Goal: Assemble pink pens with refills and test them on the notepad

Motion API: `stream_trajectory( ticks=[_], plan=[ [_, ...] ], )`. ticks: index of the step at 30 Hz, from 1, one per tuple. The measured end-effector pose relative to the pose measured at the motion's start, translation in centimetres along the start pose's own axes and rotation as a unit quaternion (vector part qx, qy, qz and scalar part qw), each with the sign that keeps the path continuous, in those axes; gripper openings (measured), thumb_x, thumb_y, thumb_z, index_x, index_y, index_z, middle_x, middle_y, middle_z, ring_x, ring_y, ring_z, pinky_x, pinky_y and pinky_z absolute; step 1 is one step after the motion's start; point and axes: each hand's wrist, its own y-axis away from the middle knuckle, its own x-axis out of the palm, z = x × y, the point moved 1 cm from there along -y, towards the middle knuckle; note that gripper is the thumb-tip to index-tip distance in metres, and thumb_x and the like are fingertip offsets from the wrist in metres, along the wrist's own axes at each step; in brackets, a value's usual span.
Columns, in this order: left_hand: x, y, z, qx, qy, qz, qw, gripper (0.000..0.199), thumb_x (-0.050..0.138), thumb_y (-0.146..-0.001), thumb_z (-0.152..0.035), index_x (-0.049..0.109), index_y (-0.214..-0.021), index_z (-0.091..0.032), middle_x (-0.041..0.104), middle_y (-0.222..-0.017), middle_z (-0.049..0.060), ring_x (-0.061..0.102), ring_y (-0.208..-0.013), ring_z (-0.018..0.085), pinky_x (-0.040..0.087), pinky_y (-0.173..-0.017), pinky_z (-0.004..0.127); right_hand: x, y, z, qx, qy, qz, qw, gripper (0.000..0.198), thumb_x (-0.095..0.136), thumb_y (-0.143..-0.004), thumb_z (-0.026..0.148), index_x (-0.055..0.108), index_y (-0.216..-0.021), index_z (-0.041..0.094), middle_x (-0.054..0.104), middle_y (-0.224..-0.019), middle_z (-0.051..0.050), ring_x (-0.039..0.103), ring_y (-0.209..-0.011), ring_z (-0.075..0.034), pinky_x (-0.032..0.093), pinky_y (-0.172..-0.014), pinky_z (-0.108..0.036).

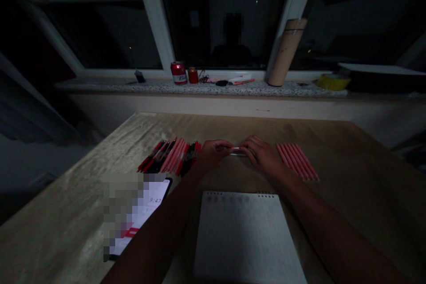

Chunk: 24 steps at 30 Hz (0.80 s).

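My left hand (214, 151) and my right hand (260, 153) meet above the table, past the top of a spiral notepad (244, 235). Between their fingertips lies a slim, pale pinkish pen (236, 148), gripped from both ends; fingers hide most of it. A white strip shows just below it, too dim to make out. Left of my left hand is a spread of red, black and pink pens (171, 157), partly covered by that hand. Beside my right forearm, several pink pens (297, 161) lie side by side in a slanted row.
A lit phone (149, 208) lies left of the notepad, partly behind my left forearm. On the windowsill stand a red can (179, 73), a small jar (193, 75), a tall cardboard tube (288, 52) and a yellow tape roll (333, 82). The room is dim.
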Motion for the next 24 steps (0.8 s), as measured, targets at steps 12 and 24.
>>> stream_trajectory(
  ticks=[12, 24],
  plan=[
    [-0.01, 0.11, -0.04, 0.011, -0.021, -0.001, 1.000, 0.032, 0.063, -0.074, -0.041, 0.067, -0.088, -0.012, 0.051, -0.047, -0.004, 0.040, -0.040, 0.005, 0.029, -0.040, 0.016, 0.15, 0.01, -0.08, -0.006, 0.001, 0.011, 1.000, 0.024, 0.038, -0.093, 0.029, 0.059, -0.091, 0.018, 0.060, -0.087, -0.008, 0.052, -0.085, -0.019, 0.040, -0.076, -0.031],
    [-0.03, 0.00, 0.15, 0.029, -0.057, -0.001, 0.998, 0.033, 0.061, -0.076, -0.041, 0.068, -0.089, -0.011, 0.052, -0.050, -0.003, 0.042, -0.043, 0.006, 0.030, -0.042, 0.017, 0.28, 0.01, -0.14, -0.015, -0.001, -0.006, 1.000, 0.024, 0.041, -0.093, 0.031, 0.061, -0.091, 0.018, 0.061, -0.086, -0.008, 0.053, -0.085, -0.019, 0.041, -0.075, -0.031]
  ],
)
